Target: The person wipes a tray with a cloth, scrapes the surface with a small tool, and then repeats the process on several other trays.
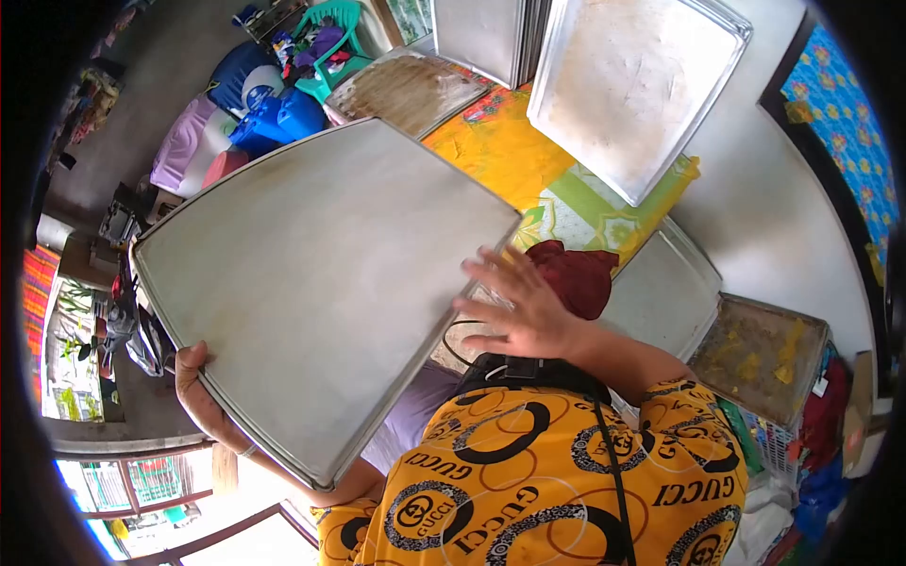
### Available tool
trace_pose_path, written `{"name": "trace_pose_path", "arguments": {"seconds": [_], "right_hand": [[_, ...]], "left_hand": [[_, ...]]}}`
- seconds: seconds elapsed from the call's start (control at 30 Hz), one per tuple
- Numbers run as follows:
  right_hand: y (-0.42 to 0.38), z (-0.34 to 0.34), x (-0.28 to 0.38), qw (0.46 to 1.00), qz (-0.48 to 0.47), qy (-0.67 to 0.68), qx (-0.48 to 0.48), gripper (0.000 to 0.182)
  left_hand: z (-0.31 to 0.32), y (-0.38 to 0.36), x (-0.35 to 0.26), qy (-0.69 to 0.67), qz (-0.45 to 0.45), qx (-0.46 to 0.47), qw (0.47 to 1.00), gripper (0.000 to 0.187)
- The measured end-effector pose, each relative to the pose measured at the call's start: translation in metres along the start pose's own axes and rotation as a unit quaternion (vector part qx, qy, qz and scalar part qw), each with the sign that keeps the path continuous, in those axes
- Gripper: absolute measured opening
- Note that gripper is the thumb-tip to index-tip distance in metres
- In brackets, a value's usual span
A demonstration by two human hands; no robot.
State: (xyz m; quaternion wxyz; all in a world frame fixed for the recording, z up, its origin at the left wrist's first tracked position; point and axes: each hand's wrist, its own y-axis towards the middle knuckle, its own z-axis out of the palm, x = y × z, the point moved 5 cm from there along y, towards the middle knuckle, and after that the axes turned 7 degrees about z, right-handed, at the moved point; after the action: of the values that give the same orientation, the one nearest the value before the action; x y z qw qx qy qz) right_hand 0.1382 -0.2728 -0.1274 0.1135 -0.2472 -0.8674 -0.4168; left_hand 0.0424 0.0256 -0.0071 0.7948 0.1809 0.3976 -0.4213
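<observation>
A large metal baking tray point(321, 274) with a thin raised rim is held up tilted in front of me. My left hand point(198, 391) grips its lower left edge, the thumb over the rim and the other fingers hidden beneath. At the opposite edge, my right hand point(519, 307) has its fingers spread, with the fingertips right by the rim. A dark red cloth point(571, 278) shows just behind the right hand.
Another tray point(642, 85) leans at the back of the table with a yellow patterned cover point(495, 137). A browned tray point(406, 90) lies farther left; more trays point(477, 38) stand upright behind. A stained tray point(760, 358) rests on a basket at right. A green chair point(340, 42) holds clothes.
</observation>
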Motion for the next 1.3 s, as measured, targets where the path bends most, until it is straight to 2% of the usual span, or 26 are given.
{"name": "trace_pose_path", "arguments": {"seconds": [0.07,0.17,0.2,0.27,0.3,0.33,0.37,0.4,0.43,0.47,0.5,0.57,0.63,0.7,0.73,0.8,0.87,0.93,1.13,1.3], "right_hand": [[0.005,0.002,0.005,0.998,-0.013,0.007,-0.053,0.049],[0.013,-0.018,-0.007,0.982,-0.007,-0.008,-0.190,0.038],[0.021,-0.037,-0.015,0.968,-0.031,-0.017,-0.248,0.033],[0.034,-0.065,-0.029,0.945,-0.015,-0.090,-0.313,0.031],[0.036,-0.078,-0.042,0.942,0.076,-0.047,-0.324,0.029],[0.039,-0.091,-0.052,0.930,0.117,-0.076,-0.340,0.017],[0.037,-0.100,-0.066,0.919,0.180,-0.034,-0.349,0.007],[0.032,-0.106,-0.083,0.903,0.236,-0.024,-0.358,0.016],[0.027,-0.112,-0.099,0.888,0.264,-0.009,-0.377,0.020],[0.024,-0.119,-0.111,0.874,0.240,0.073,-0.417,0.026],[0.015,-0.130,-0.128,0.862,0.296,0.037,-0.410,0.029],[0.005,-0.151,-0.154,0.839,0.319,0.032,-0.439,0.028],[-0.005,-0.165,-0.178,0.826,0.308,0.056,-0.470,0.027],[-0.014,-0.170,-0.204,0.806,0.289,0.119,-0.502,0.025],[-0.020,-0.172,-0.216,0.795,0.278,0.150,-0.517,0.025],[-0.031,-0.174,-0.237,0.769,0.298,0.171,-0.539,0.023],[-0.040,-0.173,-0.251,0.747,0.316,0.184,-0.555,0.021],[-0.047,-0.171,-0.259,0.726,0.335,0.187,-0.570,0.019],[-0.059,-0.168,-0.280,0.726,0.339,0.190,-0.567,0.018],[-0.058,-0.166,-0.287,0.734,0.342,0.179,-0.559,0.024]], "left_hand": [[0.013,0.001,0.009,-0.023,-0.018,0.019,0.999,0.041],[0.045,0.001,0.007,-0.014,-0.019,0.043,0.999,0.035],[0.061,0.007,0.022,-0.115,-0.053,0.116,0.985,0.034],[0.066,0.026,0.037,-0.234,-0.075,0.244,0.938,0.039],[0.073,0.023,0.040,-0.200,-0.058,0.277,0.938,0.044],[0.082,0.020,0.042,-0.167,-0.039,0.308,0.936,0.049],[0.090,0.012,0.048,-0.048,0.007,0.305,0.951,0.056],[0.075,0.012,0.054,0.015,0.027,0.315,0.949,0.063],[0.058,0.014,0.061,0.108,0.054,0.291,0.949,0.062],[0.035,0.016,0.071,0.195,0.083,0.260,0.942,0.061],[0.012,0.017,0.081,0.282,0.104,0.227,0.926,0.060],[-0.054,0.024,0.114,0.472,0.096,0.193,0.855,0.060],[-0.145,0.020,0.165,0.646,0.039,0.188,0.739,0.060],[-0.229,-0.006,0.216,0.748,-0.011,0.156,0.645,0.061],[-0.275,-0.027,0.248,0.821,-0.011,0.193,0.538,0.062],[-0.295,-0.058,0.269,0.864,-0.053,0.195,0.462,0.062],[-0.266,-0.094,0.265,0.822,-0.136,0.126,0.538,0.063],[-0.262,-0.094,0.264,0.819,-0.128,0.116,0.548,0.061],[-0.250,-0.093,0.260,0.811,-0.125,0.109,0.561,0.058],[-0.249,-0.091,0.261,0.810,-0.116,0.107,0.565,0.057]]}}
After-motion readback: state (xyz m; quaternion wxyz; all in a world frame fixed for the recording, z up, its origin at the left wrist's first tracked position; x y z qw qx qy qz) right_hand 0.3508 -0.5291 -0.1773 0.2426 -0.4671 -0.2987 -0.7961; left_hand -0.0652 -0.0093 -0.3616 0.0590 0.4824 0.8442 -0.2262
